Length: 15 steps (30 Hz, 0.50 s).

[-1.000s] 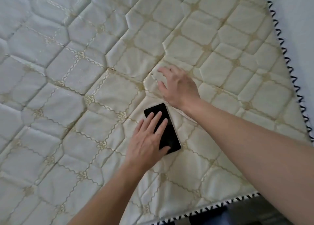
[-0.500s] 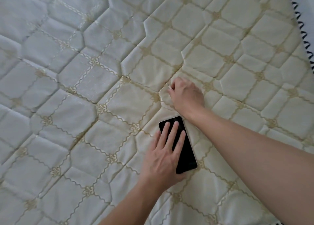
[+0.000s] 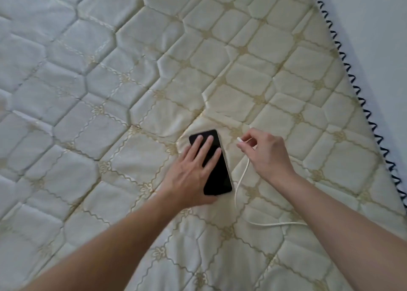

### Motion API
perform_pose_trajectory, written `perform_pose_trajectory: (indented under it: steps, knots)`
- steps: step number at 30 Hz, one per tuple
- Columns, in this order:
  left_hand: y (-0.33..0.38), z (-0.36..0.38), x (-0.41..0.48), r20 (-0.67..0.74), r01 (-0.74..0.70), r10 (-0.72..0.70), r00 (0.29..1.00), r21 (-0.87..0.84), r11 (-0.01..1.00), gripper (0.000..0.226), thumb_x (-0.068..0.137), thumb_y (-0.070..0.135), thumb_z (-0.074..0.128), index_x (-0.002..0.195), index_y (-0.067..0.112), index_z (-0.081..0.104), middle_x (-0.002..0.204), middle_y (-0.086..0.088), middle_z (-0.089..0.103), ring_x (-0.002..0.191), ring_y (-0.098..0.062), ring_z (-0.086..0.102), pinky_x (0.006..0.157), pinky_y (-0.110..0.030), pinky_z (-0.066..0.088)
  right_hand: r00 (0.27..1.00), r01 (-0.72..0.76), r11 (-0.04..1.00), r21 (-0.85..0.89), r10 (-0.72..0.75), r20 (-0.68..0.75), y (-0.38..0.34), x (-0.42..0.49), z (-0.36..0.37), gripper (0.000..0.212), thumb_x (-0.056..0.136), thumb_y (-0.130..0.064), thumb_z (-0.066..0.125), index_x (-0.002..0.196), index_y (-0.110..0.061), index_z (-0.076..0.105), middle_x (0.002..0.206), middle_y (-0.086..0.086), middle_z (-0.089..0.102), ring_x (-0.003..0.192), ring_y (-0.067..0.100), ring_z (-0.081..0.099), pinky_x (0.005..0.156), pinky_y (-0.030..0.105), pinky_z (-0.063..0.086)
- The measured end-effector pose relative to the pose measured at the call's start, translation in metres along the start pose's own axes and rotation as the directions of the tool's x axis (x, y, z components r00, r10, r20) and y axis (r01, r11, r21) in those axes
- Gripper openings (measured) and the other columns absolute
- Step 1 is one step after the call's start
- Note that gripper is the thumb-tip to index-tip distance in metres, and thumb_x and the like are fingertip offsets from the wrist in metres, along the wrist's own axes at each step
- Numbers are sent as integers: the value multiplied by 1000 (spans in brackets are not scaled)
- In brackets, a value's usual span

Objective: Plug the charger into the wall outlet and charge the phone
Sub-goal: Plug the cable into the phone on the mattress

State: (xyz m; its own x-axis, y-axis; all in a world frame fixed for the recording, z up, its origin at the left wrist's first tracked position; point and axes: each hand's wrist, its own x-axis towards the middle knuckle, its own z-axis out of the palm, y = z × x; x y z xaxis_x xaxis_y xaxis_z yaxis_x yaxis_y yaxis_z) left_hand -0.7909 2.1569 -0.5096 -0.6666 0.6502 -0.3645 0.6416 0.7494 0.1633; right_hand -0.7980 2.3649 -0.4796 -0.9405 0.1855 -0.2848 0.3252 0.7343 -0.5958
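A black phone (image 3: 219, 174) lies screen-up on the quilted mattress (image 3: 132, 97). My left hand (image 3: 191, 169) rests flat on the phone with its fingers spread over the upper screen. Just right of the phone, my right hand (image 3: 266, 154) pinches the plug end of a white charging cable (image 3: 239, 186). The connector tip sticks out left of my fingers, a short gap from the phone's right edge. The cable runs down from my hand, curves right and passes under my right forearm. No wall outlet or charger brick shows.
The mattress's right edge with black zigzag stitching (image 3: 352, 79) runs diagonally along a pale wall (image 3: 378, 26). Cream quilted fabric stretches wide to the left and above the phone.
My right hand has lifted off the mattress above the phone and come back beside it, now holding the white cable end. My left hand has stayed on the phone.
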Motion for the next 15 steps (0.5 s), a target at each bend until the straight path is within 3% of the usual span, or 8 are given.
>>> perform_pose_trajectory:
  steps: [4,7,10,11,13,15]
  knots:
    - [-4,-21,37,41,-25,22,999,64,998,115,70,82,48,155,24,-1,164,-12,-9,150,-32,-9,123,-45,5,990,-136,988,67,139,-38,29,-15,-20,26,97,-27,57,87,-10,75,79,1,75,73,21,65,66,24,40]
    - [-3,-28,61,91,-43,35,995,92,995,117,69,85,47,155,27,-7,164,-8,-13,150,-30,-12,123,-44,4,975,-220,971,96,220,13,43,-32,-22,27,98,-22,53,92,-11,76,83,-2,75,73,20,63,68,26,41]
    - [-3,-35,80,124,-64,50,991,119,991,109,73,85,40,154,30,-8,164,-7,-14,150,-29,-12,123,-45,3,962,-267,956,120,258,87,51,-52,-14,21,95,-19,57,90,-13,77,69,-14,67,76,17,61,66,24,36]
    - [-4,-39,86,118,-73,58,991,122,990,105,75,83,40,154,33,-6,164,-7,-13,150,-29,-10,122,-46,4,958,-279,951,131,267,103,53,-58,-10,20,93,-20,60,87,-11,76,69,-10,68,77,19,62,65,26,37]
    - [-6,-45,95,103,-57,46,994,108,993,100,76,81,45,154,39,-2,164,-8,-11,150,-32,-8,121,-48,9,950,-307,936,174,290,116,55,-69,-2,18,89,-23,65,88,-9,77,80,3,76,80,22,66,68,29,43]
    - [-7,-46,99,112,-10,1,994,77,997,101,73,83,46,152,44,-4,164,-10,-13,150,-34,-8,119,-51,14,935,-354,905,237,335,116,54,-76,7,16,87,-26,71,96,-14,78,86,0,77,78,12,66,66,20,45]
